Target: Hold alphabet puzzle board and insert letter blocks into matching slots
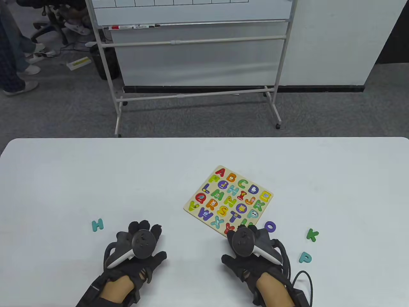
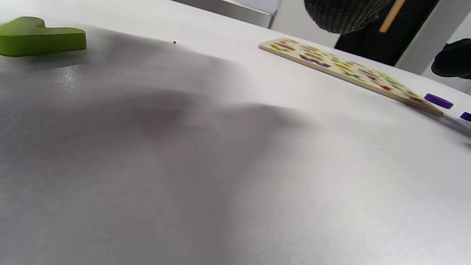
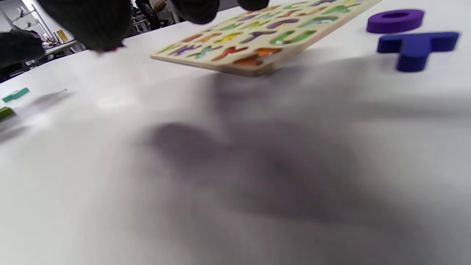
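Note:
The wooden alphabet puzzle board (image 1: 228, 200) lies on the white table, right of centre, most slots filled with coloured letters. It also shows in the left wrist view (image 2: 349, 70) and the right wrist view (image 3: 257, 40). My left hand (image 1: 145, 228) lies palm down with fingers spread, left of the board, holding nothing. My right hand (image 1: 247, 228) is open at the board's near corner; I cannot tell if it touches it. Loose letters: teal H (image 1: 97, 225), purple O (image 1: 270, 226), green K (image 1: 312, 235), teal P (image 1: 305, 257).
A green letter block (image 2: 40, 36) lies on the table near my left hand, hidden in the table view. A blue T block (image 3: 417, 46) lies beside the purple O (image 3: 395, 20) near my right hand. A whiteboard stand (image 1: 198, 96) is beyond the table's far edge.

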### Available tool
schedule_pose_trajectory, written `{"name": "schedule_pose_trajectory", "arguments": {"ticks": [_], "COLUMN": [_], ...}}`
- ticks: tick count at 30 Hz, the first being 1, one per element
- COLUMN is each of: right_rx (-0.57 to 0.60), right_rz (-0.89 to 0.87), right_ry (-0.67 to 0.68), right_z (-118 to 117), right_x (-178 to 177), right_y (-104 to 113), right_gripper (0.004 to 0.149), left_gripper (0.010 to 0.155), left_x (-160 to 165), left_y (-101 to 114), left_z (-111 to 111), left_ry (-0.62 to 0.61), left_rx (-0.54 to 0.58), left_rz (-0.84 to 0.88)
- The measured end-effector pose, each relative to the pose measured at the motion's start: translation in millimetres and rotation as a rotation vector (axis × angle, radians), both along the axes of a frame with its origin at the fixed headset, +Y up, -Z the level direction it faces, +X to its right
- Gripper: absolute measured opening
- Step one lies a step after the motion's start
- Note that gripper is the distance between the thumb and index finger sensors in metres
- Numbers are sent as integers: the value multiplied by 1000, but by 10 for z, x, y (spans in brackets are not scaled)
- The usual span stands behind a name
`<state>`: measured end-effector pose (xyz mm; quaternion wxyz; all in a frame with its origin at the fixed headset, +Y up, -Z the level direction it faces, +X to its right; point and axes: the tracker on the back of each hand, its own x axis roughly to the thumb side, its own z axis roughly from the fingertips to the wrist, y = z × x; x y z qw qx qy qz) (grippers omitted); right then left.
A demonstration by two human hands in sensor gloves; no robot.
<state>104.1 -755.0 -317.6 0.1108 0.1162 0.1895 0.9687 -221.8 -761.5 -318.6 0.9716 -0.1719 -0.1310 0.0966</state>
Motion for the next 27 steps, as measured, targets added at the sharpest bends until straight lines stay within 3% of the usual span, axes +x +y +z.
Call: {"name": "schedule_pose_trajectory", "arguments": {"ticks": [27], "right_rx": [11], "right_rz": [-17], "right_ry": [2], "right_z": [4], "right_x": [6], "right_y": [6], "right_gripper": [83], "left_gripper": [78], "left_x": [117], "left_y": [-80], "left_z": [8], "left_ry": [-64], "left_rx": [-46], "left_rz": [13]}}
